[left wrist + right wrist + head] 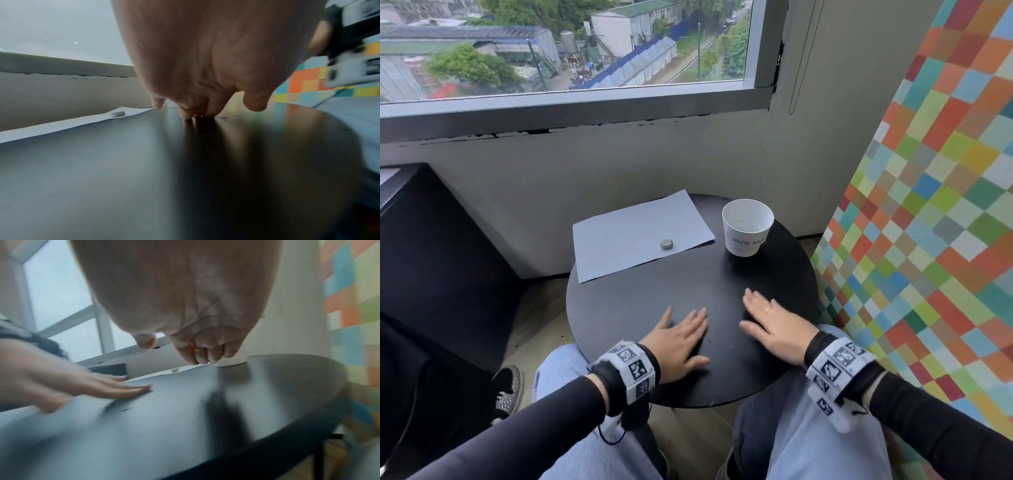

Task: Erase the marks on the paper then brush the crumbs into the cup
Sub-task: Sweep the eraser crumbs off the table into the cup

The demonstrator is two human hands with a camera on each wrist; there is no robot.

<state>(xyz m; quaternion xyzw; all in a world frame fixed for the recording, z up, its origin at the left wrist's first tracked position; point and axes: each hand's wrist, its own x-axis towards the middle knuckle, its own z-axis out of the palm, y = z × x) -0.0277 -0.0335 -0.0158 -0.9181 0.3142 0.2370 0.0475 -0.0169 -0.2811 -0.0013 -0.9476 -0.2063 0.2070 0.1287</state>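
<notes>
Head view: left hand (678, 337) and right hand (774, 323) flat, fingers extended, holding nothing, at table (640, 298) near edge — stray crumbs (710, 341) between; careless sweep could push them overboard, missing cup (747, 228).

"WASTE BASK…" — handwritten on cup (747, 226)

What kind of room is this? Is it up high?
Probably a small seating corner, high up in a building: the window looks down on rooftops, and a little round black table stands by a colourful checkered wall.
</notes>
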